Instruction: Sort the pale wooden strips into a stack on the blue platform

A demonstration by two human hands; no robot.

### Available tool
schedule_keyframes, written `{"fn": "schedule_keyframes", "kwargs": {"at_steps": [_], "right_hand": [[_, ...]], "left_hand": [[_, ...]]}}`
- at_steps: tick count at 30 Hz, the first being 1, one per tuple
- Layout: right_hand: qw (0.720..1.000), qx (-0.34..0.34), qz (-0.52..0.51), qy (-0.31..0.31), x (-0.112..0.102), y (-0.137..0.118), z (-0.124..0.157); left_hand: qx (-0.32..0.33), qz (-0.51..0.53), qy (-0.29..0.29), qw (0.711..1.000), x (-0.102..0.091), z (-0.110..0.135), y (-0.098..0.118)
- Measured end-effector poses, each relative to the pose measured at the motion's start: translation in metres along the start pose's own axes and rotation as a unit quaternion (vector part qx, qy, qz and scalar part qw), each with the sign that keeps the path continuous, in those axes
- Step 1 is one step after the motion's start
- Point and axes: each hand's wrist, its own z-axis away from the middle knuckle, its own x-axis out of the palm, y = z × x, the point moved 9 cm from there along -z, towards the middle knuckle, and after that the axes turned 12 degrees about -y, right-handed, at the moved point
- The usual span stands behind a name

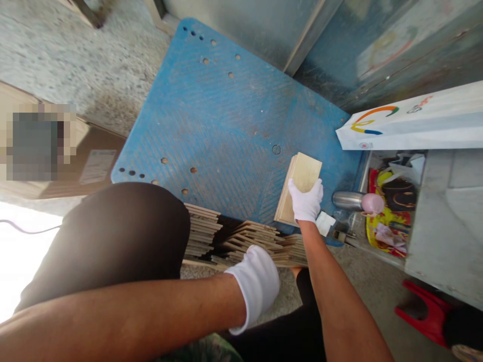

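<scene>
My right hand (308,201), in a white glove, grips a short stack of thin pale wooden boards (305,173), thumb and fingers set on its two long sides. The stack rests on a blue ridged plastic surface (219,125) near its right end. My left hand (260,276), gloved too, is beside several rows of similar thin boards (249,234) along the near edge of the blue surface. Its fingers are turned away and hidden, so neither their pose nor any hold on a board shows.
Right of the stack lie a silver bottle with a pink lid (349,201) and a small white piece (325,223). A white printed bag (411,118) and a grey metal surface (449,221) stand at right. A cardboard box (100,151) is at left, a red stool (422,311) lower right.
</scene>
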Motion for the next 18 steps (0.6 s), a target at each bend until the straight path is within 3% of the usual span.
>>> {"fn": "schedule_keyframes", "kwargs": {"at_steps": [3,6,10,18], "right_hand": [[1.000,0.003,-0.027,0.014,-0.015,0.005,0.003],[0.996,0.027,-0.071,0.047,-0.029,0.027,0.011],[0.989,0.066,-0.101,0.080,-0.035,0.080,0.035],[0.975,0.188,-0.110,0.036,-0.016,0.186,0.116]], "left_hand": [[0.003,-0.008,0.005,1.000,0.002,0.000,0.002],[0.004,-0.002,0.010,1.000,-0.001,0.004,-0.001],[0.024,0.023,0.019,0.999,-0.011,0.013,-0.007],[0.027,0.038,-0.002,0.999,-0.010,0.019,-0.009]]}}
